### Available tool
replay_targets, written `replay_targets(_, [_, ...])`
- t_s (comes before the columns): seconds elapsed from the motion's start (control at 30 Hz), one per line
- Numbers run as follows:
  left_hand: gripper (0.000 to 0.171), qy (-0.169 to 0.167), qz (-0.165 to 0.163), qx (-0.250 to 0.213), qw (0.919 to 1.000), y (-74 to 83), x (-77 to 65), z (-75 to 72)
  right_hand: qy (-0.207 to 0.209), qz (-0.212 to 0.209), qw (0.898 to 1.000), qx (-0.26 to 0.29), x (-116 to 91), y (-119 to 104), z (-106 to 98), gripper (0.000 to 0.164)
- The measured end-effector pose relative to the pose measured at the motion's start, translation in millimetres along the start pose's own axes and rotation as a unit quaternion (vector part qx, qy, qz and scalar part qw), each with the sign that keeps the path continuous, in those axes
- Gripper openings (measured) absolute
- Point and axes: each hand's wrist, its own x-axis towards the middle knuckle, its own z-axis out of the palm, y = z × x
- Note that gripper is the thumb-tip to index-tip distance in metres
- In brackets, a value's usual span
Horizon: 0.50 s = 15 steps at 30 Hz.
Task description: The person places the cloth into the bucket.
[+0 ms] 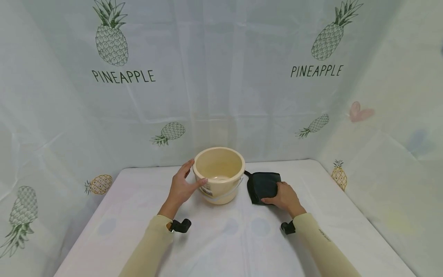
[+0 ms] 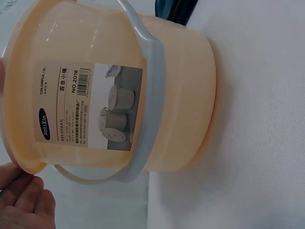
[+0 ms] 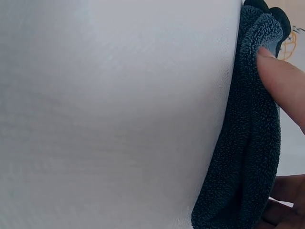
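Observation:
A cream plastic bucket [image 1: 220,188] stands upright at the far part of the table, its mouth facing up. Its grey-white carrying handle [image 2: 152,95] hangs down against the side, across from a printed label [image 2: 90,105]. My left hand [image 1: 181,185] holds the bucket by its rim at the left, thumb over the near edge and fingers farther back. To the right of the bucket lies a folded dark green towel [image 1: 261,185] with fuzzy pile and a hanging loop. My right hand [image 1: 285,197] grips the towel at its right side, thumb along the near edge [image 3: 252,119].
A white cloth covers the table [image 1: 221,242]. Right behind the bucket rises a curtain [image 1: 214,96] printed with pineapples, and similar sheets flank both sides. Small black cameras [image 1: 181,226] are strapped at both wrists.

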Motion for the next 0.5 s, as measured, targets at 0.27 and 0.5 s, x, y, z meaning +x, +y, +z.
replay_targets(0.27, [0.094, 0.002, 0.006, -0.014, 0.9999, 1.2, -1.3, 1.0, 0.005, 0.018, 1.0, 0.0, -1.3, -0.8, 1.1, 0.097])
replay_targets(0.5, [0.095, 0.004, 0.009, -0.027, 0.9996, 0.1, -1.6, 1.8, 0.024, 0.016, 0.999, 0.018, -2.3, -4.0, 0.6, 0.087])
